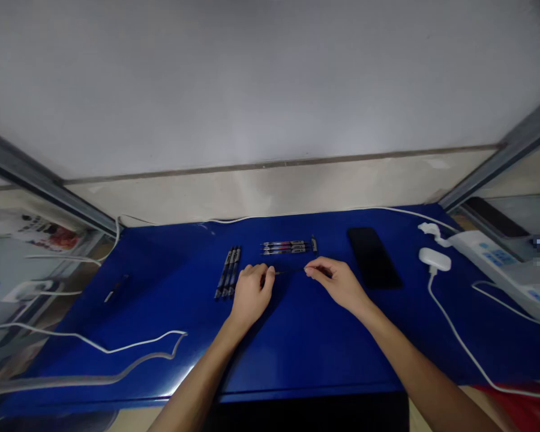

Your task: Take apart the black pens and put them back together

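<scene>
A thin dark rod (290,271), like a pen refill, spans the gap between my hands above the blue table. My left hand (253,289) is closed on its left end, beside a group of black-gripped pens (228,273) lying side by side. The fingertips of my right hand (335,281) pinch its right end. Just beyond my hands lie several clear pen barrels (283,247) in a stack of rows, and a small dark cap-like piece (314,243) is at their right.
A black phone (374,258) lies right of my right hand. Further right are a white earbud case (434,260) on a cable and a white power strip (495,258). A dark pen (116,289) and white cables (112,350) lie on the left of the blue table (162,312).
</scene>
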`<state>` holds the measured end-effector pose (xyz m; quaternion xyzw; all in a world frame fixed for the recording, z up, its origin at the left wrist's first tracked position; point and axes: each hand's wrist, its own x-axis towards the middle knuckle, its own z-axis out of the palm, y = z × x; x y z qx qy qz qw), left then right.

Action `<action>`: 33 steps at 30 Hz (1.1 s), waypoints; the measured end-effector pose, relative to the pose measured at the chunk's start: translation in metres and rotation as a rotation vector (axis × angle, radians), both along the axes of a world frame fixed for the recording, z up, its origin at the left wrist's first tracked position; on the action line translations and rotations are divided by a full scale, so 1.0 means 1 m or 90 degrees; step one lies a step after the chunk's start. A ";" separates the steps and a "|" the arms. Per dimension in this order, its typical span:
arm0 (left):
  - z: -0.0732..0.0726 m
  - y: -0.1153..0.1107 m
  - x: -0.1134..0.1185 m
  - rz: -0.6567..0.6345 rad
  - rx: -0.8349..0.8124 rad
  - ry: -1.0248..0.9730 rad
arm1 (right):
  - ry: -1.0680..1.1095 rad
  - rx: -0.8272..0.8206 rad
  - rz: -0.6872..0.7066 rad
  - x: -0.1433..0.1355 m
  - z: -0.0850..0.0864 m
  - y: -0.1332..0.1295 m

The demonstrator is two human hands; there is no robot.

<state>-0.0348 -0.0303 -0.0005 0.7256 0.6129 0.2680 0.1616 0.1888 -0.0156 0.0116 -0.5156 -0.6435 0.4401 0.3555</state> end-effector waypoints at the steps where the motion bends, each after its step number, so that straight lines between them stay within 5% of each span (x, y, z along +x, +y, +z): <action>1: 0.000 0.000 0.000 -0.001 0.000 0.001 | 0.005 -0.007 -0.001 0.000 0.000 0.000; 33: 0.001 -0.001 0.000 -0.010 0.006 0.024 | -0.003 -0.030 0.008 0.000 0.000 -0.001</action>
